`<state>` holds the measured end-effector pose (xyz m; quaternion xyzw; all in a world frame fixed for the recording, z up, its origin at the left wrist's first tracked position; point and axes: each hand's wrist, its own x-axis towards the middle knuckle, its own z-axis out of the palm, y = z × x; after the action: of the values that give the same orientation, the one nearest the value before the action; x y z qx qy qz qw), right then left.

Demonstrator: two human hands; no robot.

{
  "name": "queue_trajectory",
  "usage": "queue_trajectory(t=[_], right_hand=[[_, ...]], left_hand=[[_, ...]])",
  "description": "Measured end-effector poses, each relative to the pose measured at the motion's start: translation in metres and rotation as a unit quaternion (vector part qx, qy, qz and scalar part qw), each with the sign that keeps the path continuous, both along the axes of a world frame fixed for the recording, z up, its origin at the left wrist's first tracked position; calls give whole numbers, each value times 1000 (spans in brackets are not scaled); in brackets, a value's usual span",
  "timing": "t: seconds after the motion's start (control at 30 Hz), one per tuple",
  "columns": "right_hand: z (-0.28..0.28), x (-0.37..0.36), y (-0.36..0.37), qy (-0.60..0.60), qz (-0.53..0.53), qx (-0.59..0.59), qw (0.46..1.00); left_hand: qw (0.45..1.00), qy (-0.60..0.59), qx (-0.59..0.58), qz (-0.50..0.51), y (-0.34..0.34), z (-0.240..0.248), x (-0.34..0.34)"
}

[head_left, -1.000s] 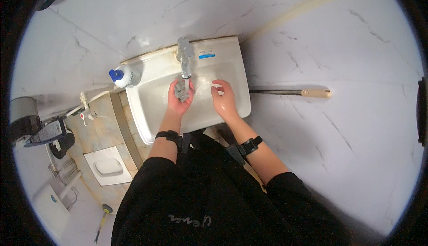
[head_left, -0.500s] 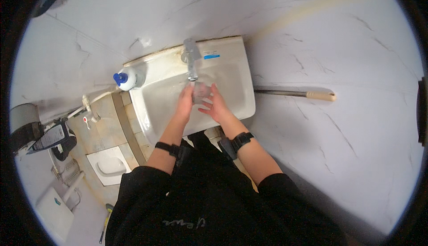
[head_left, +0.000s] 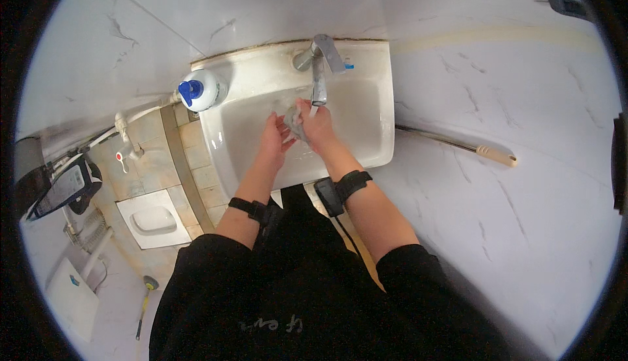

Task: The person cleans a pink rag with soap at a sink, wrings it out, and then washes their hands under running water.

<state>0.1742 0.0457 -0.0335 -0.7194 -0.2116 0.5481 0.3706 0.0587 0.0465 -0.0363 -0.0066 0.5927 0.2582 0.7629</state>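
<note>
Over the white sink (head_left: 229, 158), my right hand (head_left: 318, 126) is closed round a small see-through vessel (head_left: 294, 123), greyish in colour; its exact kind is hard to make out. A thin stream of water from the chrome tap (head_left: 318, 86) runs down onto that hand. My left hand (head_left: 273, 142) is just left of the vessel, fingers apart and curved toward it. Whether its fingertips touch the vessel is unclear. Both forearms wear black straps.
A white pump bottle (head_left: 206, 91) with a blue top stands on the sink's left corner. Along the right wall leans a rod with a beige handle (head_left: 497, 156). At lower left are a squat toilet (head_left: 154, 219) and a wall valve (head_left: 129, 151).
The view has shifted, so sink and tap sit further right. The vessel was between both hands under the spout; now my right hand grips it and the left is more apart.
</note>
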Motion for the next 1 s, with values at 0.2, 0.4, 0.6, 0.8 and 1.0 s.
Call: queue_trajectory(t=[0.2,0.4,0.6,0.8,1.0], right_hand=[[0,15,2,-157,-28,52,986],[64,15,-22,-254,125,120,952],[101,36,-35,-457,107,151,870],[156,25,1,-347,22,206,915],[88,30,-16,-293,-108,141,939]], left_hand=[[925,-347,-63,138,1,-20,40],[855,-503,-32,121,18,-25,46],[888,-451,-85,40,36,5,20],[872,-486,-55,6,29,-46,16],[975,-221,-11,13,22,-21,34]])
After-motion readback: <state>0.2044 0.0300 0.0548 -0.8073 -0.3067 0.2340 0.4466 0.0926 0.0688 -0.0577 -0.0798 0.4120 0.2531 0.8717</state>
